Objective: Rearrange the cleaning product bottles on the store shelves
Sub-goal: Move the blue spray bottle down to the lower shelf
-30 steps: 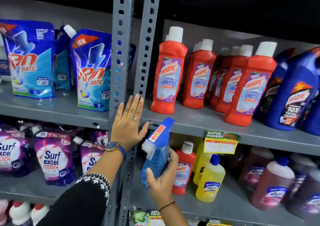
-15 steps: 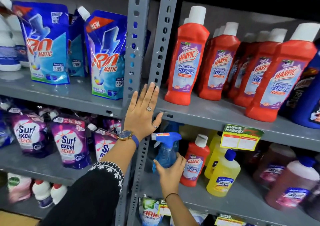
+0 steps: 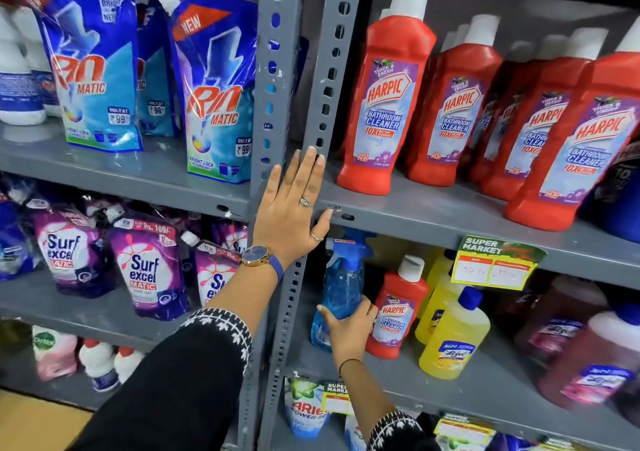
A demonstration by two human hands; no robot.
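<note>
The blue spray bottle stands upright just below the centre of the frame, at the left end of the middle shelf, beside the grey slotted upright. The right hand is wrapped around its lower body; the base looks to be at or near the shelf surface, though the hand hides the contact. Judged step: setting this bottle into its slot. The next move calls for confirming that it sits flat, then letting go without nudging the small red bottle just to its right.

The left hand lies flat with fingers extended — holding nothing — against the upright and the edge of the upper shelf.

Surroundings: tall red bottles fill the upper right; a yellow bottle and a price tag sit right of centre; detergent pouches occupy the left bay. The shelving is grey painted metal — smooth and hard.
</note>
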